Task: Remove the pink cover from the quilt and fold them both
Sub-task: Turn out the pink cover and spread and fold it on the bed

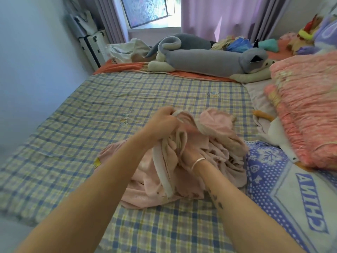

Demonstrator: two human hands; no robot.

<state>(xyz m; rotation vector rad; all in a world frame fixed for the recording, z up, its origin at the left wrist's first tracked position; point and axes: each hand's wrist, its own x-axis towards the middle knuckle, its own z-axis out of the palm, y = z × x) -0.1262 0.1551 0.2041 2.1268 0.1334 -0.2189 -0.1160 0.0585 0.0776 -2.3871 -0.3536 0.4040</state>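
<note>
The pink cover [184,161] is lying bunched in a crumpled heap on the checked bedsheet [94,99], near the front middle of the bed, with a paler cream edge [164,167] running through its folds; whether the quilt is still inside it cannot be told from this heap. The left hand [161,123] is reaching across above the pile and clenching a gathered fold of the pink cover at its top, fingers curled tight around the cloth. The right hand [191,152], wearing a thin bracelet [197,162] at the wrist, is pressing into the middle of the heap with its fingers buried among the folds, so whether it is gripping the fabric cannot be told. Just to the right of the pile, a blue and white blanket [284,181] with printed lettering is lying flat and touching the cover's edge. Beyond that, a folded pink-orange quilted blanket [308,106] is resting along the right side of the bed. At the far end, a long grey plush cat [209,59] is stretching across the bed, in front of lilac curtains [217,15] and an open window [147,10].
</note>
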